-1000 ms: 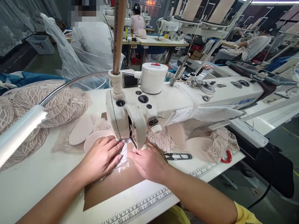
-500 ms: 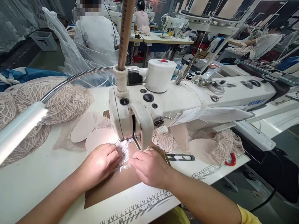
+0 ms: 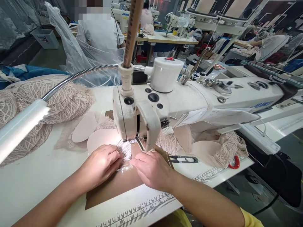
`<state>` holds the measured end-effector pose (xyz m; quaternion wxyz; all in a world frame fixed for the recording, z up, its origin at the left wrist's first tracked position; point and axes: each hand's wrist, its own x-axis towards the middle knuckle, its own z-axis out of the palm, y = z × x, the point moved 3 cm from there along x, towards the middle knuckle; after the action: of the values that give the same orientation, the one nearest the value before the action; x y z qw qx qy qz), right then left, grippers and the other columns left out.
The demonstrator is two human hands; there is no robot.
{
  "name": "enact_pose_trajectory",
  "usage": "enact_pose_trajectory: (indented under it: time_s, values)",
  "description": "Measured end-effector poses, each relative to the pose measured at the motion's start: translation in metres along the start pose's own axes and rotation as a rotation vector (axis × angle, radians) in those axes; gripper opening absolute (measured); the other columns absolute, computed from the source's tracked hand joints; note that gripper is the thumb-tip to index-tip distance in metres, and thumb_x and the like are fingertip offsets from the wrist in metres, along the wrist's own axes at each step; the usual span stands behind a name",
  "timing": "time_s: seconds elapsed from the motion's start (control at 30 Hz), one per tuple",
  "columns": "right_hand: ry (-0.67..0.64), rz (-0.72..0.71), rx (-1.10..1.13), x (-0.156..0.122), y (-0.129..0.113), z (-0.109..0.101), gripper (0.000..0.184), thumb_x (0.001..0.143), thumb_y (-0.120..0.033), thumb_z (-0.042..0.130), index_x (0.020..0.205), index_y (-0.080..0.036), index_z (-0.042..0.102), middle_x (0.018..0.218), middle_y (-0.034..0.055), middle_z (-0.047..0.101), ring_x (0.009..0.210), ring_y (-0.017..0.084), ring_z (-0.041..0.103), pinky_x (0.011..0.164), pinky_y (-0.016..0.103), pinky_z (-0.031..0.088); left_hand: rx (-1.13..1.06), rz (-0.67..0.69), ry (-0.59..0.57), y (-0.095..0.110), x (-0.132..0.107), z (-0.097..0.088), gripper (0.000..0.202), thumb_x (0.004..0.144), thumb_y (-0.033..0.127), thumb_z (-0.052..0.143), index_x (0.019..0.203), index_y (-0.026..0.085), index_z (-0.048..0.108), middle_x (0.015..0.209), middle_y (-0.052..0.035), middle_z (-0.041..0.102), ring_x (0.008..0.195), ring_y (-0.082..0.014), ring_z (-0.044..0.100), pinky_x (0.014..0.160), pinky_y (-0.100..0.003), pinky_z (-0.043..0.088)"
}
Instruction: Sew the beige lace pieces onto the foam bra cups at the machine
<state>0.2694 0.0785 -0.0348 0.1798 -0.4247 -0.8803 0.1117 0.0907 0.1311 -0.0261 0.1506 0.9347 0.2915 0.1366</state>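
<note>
Under the needle area of the white sewing machine (image 3: 139, 104) lies a light lace piece (image 3: 125, 149), joined to or beside a pale moulded cup (image 3: 101, 138). My left hand (image 3: 105, 164) is closed on the left edge of this lace, its fingers curled and pressed together near the presser foot. My right hand (image 3: 152, 168) is closed in a pinch just right of the lace; what its fingertips hold is hidden. Both hands rest over a brown sheet (image 3: 115, 187), with clear tape (image 3: 125, 167) between them.
Black thread snips (image 3: 184, 159) lie right of my right hand. More lace and cups (image 3: 208, 149) lie beyond, beside a red curved piece (image 3: 234, 162). A lace pile (image 3: 59, 101) and a lamp (image 3: 21, 126) are at left. A ruler strip (image 3: 142, 211) lines the front edge.
The camera view has shifted slightly, so the machine appears a little further right. Both hands keep nearly the same place and grip; the lace shows little movement.
</note>
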Motion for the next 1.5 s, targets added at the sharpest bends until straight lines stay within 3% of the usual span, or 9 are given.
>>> enact_pose_trajectory:
  time_s: [0.23, 0.43, 0.63, 0.87, 1.03, 1.23, 1.5]
  values:
    - [0.036, 0.052, -0.028, 0.0, 0.0, -0.002, 0.021, 0.084, -0.01, 0.042, 0.09, -0.016, 0.062, 0.072, 0.002, 0.055, 0.063, 0.015, 0.043, 0.059, 0.029, 0.029, -0.114, -0.034, -0.015, 0.001, 0.002, -0.007, 0.024, 0.092, 0.023, 0.043, 0.075, 0.018, 0.059, 0.065, -0.0005, 0.057, 0.06, -0.0143, 0.053, 0.058, -0.025, 0.04]
    - [-0.132, 0.001, -0.125, 0.004, -0.011, -0.001, 0.013, 0.091, -0.027, 0.047, 0.09, -0.019, 0.057, 0.081, 0.0032, 0.055, 0.07, 0.017, 0.044, 0.062, 0.03, 0.028, -0.137, -0.074, -0.011, 0.001, 0.002, -0.005, 0.032, 0.094, 0.027, 0.041, 0.068, 0.018, 0.057, 0.061, -0.0002, 0.055, 0.057, -0.0136, 0.05, 0.058, -0.026, 0.04]
    - [-0.193, -0.022, -0.108, 0.002, -0.014, 0.001, 0.013, 0.09, -0.029, 0.05, 0.094, -0.018, 0.054, 0.087, 0.0036, 0.056, 0.076, 0.018, 0.044, 0.066, 0.031, 0.029, -0.172, 0.032, -0.022, -0.001, -0.002, 0.0, 0.019, 0.094, 0.023, 0.048, 0.09, 0.02, 0.066, 0.077, -0.0024, 0.065, 0.073, -0.0157, 0.058, 0.071, -0.03, 0.041]
    - [-0.221, -0.018, -0.078, 0.001, -0.014, -0.001, 0.014, 0.091, -0.028, 0.048, 0.096, -0.018, 0.055, 0.09, 0.0042, 0.056, 0.076, 0.018, 0.043, 0.065, 0.031, 0.029, -0.121, 0.164, 0.032, -0.001, -0.004, 0.004, 0.016, 0.091, 0.021, 0.054, 0.099, 0.024, 0.067, 0.079, -0.0027, 0.064, 0.072, -0.016, 0.056, 0.066, -0.029, 0.039]
    - [-0.173, -0.048, -0.044, 0.0, -0.011, -0.001, 0.017, 0.088, -0.023, 0.047, 0.099, -0.017, 0.059, 0.086, 0.0043, 0.056, 0.074, 0.018, 0.042, 0.064, 0.031, 0.028, -0.082, 0.176, 0.036, 0.0, -0.004, 0.006, 0.016, 0.092, 0.02, 0.052, 0.094, 0.022, 0.068, 0.076, -0.0022, 0.061, 0.068, -0.0146, 0.053, 0.063, -0.028, 0.036]
    - [0.013, 0.01, -0.04, -0.002, -0.004, 0.001, 0.022, 0.079, -0.01, 0.047, 0.094, -0.016, 0.063, 0.078, 0.0029, 0.056, 0.068, 0.016, 0.04, 0.061, 0.03, 0.026, -0.065, 0.156, 0.021, 0.001, -0.003, 0.007, 0.019, 0.093, 0.021, 0.05, 0.092, 0.022, 0.069, 0.072, -0.0016, 0.058, 0.066, -0.0148, 0.05, 0.063, -0.029, 0.035]
    - [-0.054, -0.027, -0.157, 0.0, -0.007, 0.006, 0.019, 0.081, -0.009, 0.046, 0.09, -0.016, 0.061, 0.076, 0.0039, 0.053, 0.07, 0.018, 0.04, 0.061, 0.031, 0.025, -0.045, 0.129, -0.029, 0.004, -0.001, 0.004, 0.019, 0.093, 0.024, 0.049, 0.1, 0.02, 0.067, 0.078, -0.0047, 0.059, 0.07, -0.0172, 0.052, 0.065, -0.031, 0.04]
